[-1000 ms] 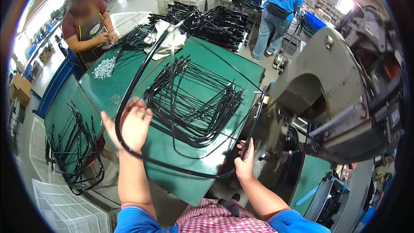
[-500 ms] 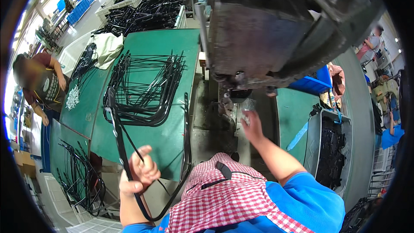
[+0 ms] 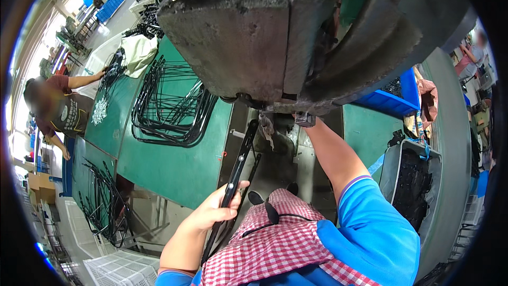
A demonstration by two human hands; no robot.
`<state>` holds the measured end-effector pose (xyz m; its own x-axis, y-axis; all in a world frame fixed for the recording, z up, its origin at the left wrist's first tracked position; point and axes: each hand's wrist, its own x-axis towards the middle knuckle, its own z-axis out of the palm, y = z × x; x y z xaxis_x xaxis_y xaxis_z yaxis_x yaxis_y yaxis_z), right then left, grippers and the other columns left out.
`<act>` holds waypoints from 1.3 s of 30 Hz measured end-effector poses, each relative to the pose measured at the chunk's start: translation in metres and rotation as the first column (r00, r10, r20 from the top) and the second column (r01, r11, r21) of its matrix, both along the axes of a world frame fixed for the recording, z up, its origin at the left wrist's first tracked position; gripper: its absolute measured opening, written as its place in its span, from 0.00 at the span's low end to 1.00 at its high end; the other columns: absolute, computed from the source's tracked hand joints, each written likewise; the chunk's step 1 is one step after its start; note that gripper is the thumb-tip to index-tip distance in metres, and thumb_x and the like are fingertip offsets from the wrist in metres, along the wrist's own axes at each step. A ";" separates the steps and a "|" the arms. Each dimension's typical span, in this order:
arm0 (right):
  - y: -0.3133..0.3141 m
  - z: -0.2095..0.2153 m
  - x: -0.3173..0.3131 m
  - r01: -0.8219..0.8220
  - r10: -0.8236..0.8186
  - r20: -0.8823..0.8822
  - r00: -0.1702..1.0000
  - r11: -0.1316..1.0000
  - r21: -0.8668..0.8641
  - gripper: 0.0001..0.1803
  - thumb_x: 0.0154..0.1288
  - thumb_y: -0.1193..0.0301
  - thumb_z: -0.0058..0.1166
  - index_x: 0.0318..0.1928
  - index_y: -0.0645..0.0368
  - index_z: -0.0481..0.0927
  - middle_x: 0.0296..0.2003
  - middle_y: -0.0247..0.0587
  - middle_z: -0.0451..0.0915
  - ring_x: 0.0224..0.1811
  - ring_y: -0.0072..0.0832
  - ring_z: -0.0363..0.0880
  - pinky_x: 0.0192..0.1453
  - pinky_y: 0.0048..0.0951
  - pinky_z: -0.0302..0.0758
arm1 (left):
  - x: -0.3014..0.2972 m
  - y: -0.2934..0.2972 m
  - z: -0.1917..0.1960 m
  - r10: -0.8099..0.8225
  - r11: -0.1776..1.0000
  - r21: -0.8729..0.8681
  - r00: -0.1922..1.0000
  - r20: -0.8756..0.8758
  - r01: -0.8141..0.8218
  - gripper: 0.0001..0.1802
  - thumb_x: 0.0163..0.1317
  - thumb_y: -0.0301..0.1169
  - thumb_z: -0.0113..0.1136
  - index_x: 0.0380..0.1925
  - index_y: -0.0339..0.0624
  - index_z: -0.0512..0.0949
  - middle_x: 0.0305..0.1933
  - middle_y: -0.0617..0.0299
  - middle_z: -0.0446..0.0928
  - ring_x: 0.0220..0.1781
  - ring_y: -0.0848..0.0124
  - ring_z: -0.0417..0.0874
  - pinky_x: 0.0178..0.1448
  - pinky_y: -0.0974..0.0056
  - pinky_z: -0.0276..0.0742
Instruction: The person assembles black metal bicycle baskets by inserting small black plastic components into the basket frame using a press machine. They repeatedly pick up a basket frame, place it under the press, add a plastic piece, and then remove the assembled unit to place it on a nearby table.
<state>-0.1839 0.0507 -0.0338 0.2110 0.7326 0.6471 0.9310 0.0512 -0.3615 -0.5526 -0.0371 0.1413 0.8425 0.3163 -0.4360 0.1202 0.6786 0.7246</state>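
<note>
My left hand [image 3: 219, 209] is closed round a black bent metal frame [image 3: 233, 185]. It has holes along its flat bar, and its upper end reaches the dark gap beneath the big grey press machine [image 3: 233, 47]. My right hand [image 3: 312, 123] is at the underside of the machine, and its fingers are hidden there. Small metal parts of the machine [image 3: 267, 130] sit between the frame's tip and that hand. On the green table [image 3: 180, 172] to the left lies a pile of similar black frames [image 3: 172, 132].
A person [image 3: 61, 106] stands at the table's far left, near a heap of small silvery pieces [image 3: 99, 111] and a pale cloth [image 3: 138, 53]. More frames [image 3: 103, 201] lie at lower left. A blue bin [image 3: 394, 95] and a grey crate of black parts [image 3: 413, 185] stand at right.
My left hand has brought the frame rightward and swung its upper end to the machine. My right hand has gone up under the machine. The view has shifted, and the co-worker's arm now reaches out.
</note>
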 end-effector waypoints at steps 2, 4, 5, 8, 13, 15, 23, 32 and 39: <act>-0.005 0.001 0.001 -0.011 0.010 0.034 0.999 0.998 0.056 0.15 0.61 0.72 0.51 0.49 0.61 0.76 0.49 0.50 0.77 0.54 0.47 0.73 0.55 0.39 0.69 | 0.009 0.004 0.000 -0.026 0.997 0.076 0.998 -0.060 0.030 0.45 0.46 0.27 0.63 0.66 0.32 0.55 0.31 0.72 0.59 0.32 0.81 0.61 0.36 0.76 0.61; -0.011 0.004 0.002 -0.027 0.019 0.068 0.998 0.992 0.123 0.15 0.61 0.72 0.50 0.49 0.62 0.75 0.50 0.50 0.77 0.54 0.47 0.73 0.56 0.39 0.69 | 0.014 0.009 0.000 -0.028 0.996 0.086 0.998 -0.049 0.032 0.46 0.46 0.28 0.63 0.66 0.31 0.54 0.31 0.72 0.59 0.31 0.81 0.62 0.36 0.76 0.61; -0.016 0.005 0.001 -0.037 0.023 0.087 0.996 0.987 0.158 0.15 0.61 0.73 0.50 0.49 0.62 0.75 0.50 0.50 0.77 0.54 0.47 0.73 0.56 0.39 0.69 | 0.015 0.011 0.001 -0.021 0.997 0.075 0.999 -0.034 0.024 0.46 0.46 0.29 0.63 0.66 0.30 0.54 0.31 0.72 0.59 0.31 0.81 0.62 0.36 0.76 0.61; -0.035 0.015 -0.007 -0.030 0.029 0.006 1.000 0.976 0.215 0.15 0.61 0.73 0.50 0.49 0.64 0.75 0.50 0.50 0.77 0.55 0.47 0.73 0.56 0.38 0.69 | 0.020 0.014 -0.001 0.012 0.999 0.052 1.000 0.001 -0.012 0.47 0.45 0.28 0.63 0.66 0.28 0.53 0.30 0.71 0.59 0.31 0.81 0.62 0.34 0.76 0.61; -0.073 0.070 -0.056 -0.091 0.199 -0.640 0.742 0.976 0.197 0.14 0.58 0.80 0.55 0.46 0.61 0.78 0.43 0.41 0.81 0.48 0.35 0.78 0.53 0.31 0.71 | 0.025 0.024 -0.006 0.007 0.999 0.038 1.000 -0.005 -0.007 0.47 0.45 0.28 0.62 0.66 0.26 0.52 0.29 0.72 0.59 0.28 0.82 0.62 0.32 0.76 0.61; -0.079 0.093 -0.068 -0.169 0.307 -0.710 0.634 0.951 0.261 0.18 0.57 0.77 0.65 0.48 0.59 0.77 0.41 0.34 0.81 0.44 0.25 0.78 0.50 0.30 0.74 | 0.025 0.026 -0.006 -0.010 0.998 0.061 1.000 0.000 0.010 0.45 0.46 0.28 0.61 0.65 0.27 0.53 0.29 0.72 0.59 0.27 0.82 0.62 0.31 0.76 0.60; -0.073 0.120 -0.097 -0.149 0.285 -0.786 0.549 0.958 0.244 0.10 0.54 0.72 0.65 0.37 0.60 0.81 0.31 0.39 0.83 0.35 0.31 0.81 0.41 0.29 0.75 | 0.021 0.035 -0.037 -0.063 0.997 0.050 0.995 -0.072 0.066 0.44 0.46 0.30 0.62 0.65 0.29 0.56 0.31 0.73 0.64 0.29 0.82 0.65 0.32 0.77 0.61; -0.066 0.134 -0.094 -0.142 0.160 -0.353 0.922 0.987 0.077 0.15 0.52 0.62 0.64 0.37 0.57 0.81 0.35 0.43 0.81 0.43 0.40 0.78 0.51 0.39 0.70 | 0.017 0.011 -0.050 0.038 0.990 0.141 0.991 -0.128 -0.020 0.58 0.43 0.57 0.66 0.65 0.27 0.53 0.36 0.62 0.69 0.35 0.72 0.69 0.46 0.66 0.68; -0.181 0.094 0.011 0.254 -0.235 -0.333 0.913 0.967 0.014 0.35 0.45 0.61 0.66 0.57 0.54 0.73 0.58 0.49 0.67 0.64 0.47 0.59 0.64 0.47 0.60 | 0.011 0.004 -0.048 0.014 0.985 0.174 0.996 -0.092 0.002 0.57 0.43 0.55 0.66 0.68 0.38 0.52 0.38 0.58 0.70 0.37 0.68 0.72 0.46 0.62 0.67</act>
